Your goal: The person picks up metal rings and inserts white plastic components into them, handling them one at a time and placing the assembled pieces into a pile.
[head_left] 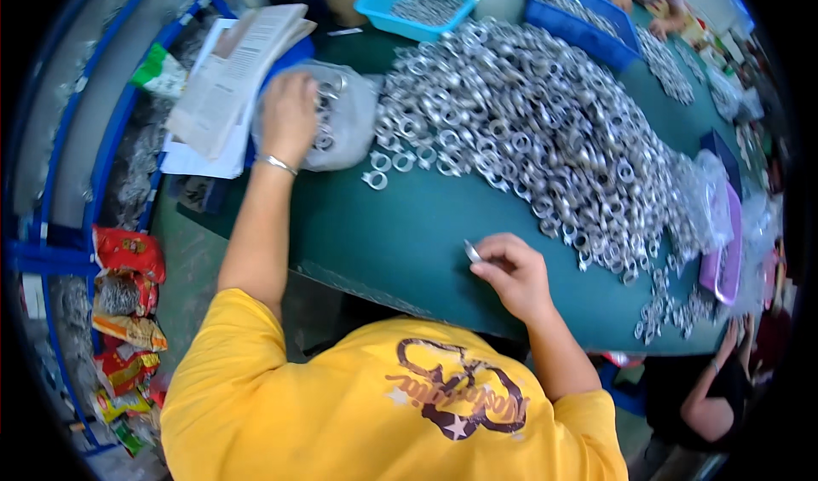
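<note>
A clear plastic bag [354, 136] with several metal rings [328, 97] inside lies open at the left of the table. My left hand [290, 119] is over the bag's left side, back upward; its fingers are blurred and their tips hidden. Near the table's front edge, my right hand [515, 276] pinches one small metal ring seen nearly edge-on [471, 251] between thumb and fingers. Beyond it spreads a large heap of silvery ring clamps [528, 115], each with a small lug. A few loose ones [375, 179] lie at the heap's left edge.
Papers [230, 89] are stacked left of the bag. A light-blue basin [383, 8] and a blue crate [588, 42] with metal parts stand behind the heap; a purple basket [724, 259] is at right. Other people work at far right. Blue shelving [111, 149] runs along the left.
</note>
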The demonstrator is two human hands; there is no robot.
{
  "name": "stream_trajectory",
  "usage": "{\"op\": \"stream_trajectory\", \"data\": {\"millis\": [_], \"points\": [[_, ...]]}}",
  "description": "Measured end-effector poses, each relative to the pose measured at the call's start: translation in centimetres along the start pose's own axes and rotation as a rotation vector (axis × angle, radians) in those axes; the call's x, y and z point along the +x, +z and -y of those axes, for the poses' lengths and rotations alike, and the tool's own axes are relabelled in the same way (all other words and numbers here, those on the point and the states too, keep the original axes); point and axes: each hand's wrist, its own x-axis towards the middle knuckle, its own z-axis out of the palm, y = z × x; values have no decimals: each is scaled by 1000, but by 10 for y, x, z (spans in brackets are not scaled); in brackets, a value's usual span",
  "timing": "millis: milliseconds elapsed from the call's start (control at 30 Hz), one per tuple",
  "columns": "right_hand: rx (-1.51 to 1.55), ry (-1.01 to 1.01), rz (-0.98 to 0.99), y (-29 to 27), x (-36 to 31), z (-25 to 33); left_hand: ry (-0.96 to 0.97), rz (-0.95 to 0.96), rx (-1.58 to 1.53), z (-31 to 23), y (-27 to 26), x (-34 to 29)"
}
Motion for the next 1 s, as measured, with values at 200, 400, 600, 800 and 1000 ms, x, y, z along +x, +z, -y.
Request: {"op": "stream_trajectory", "data": {"millis": [200, 400, 600, 800, 1000], "points": [[374, -8, -61, -5, -14, 4, -15, -207, -91, -65, -27, 2], [201, -168, -106, -3, -19, -5, -460, 919, -1261, -163, -28, -83], [-56, -380, -232, 3, -20, -3, -498, 903, -1500, -189, -23, -112], [201, -166, -198, 2, -26, -6, -257, 816, -1273, -193, -23, -113], [429, 147, -137, -4, -27, 1, -11, 717, -1144, -195, -20, -113]]}}
